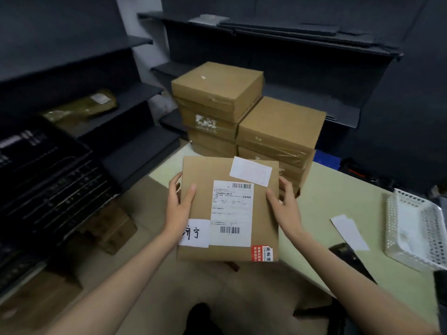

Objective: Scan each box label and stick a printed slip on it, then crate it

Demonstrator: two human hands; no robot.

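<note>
A flat brown cardboard box is held up in front of the person, above the near left corner of the pale green tabletop, its top face turned toward us. The left hand grips its left edge, thumb lying across the top face and fingers curled round the side; the right hand grips the right edge the same way, thumb on top. On the box sits a white shipping label with barcodes, a white slip with handwritten black characters at the near left, partly under the left wrist, another pale printed slip at the far right corner, and a red sticker at the near right corner. Beyond it, two stacks of taped brown cardboard boxes stand on the far part of the tabletop. To the right lie a loose strip of white paper, a black handheld device near the edge, and a white perforated plastic basket. A black slatted crate stands on the left, with dark shelving behind.
</note>
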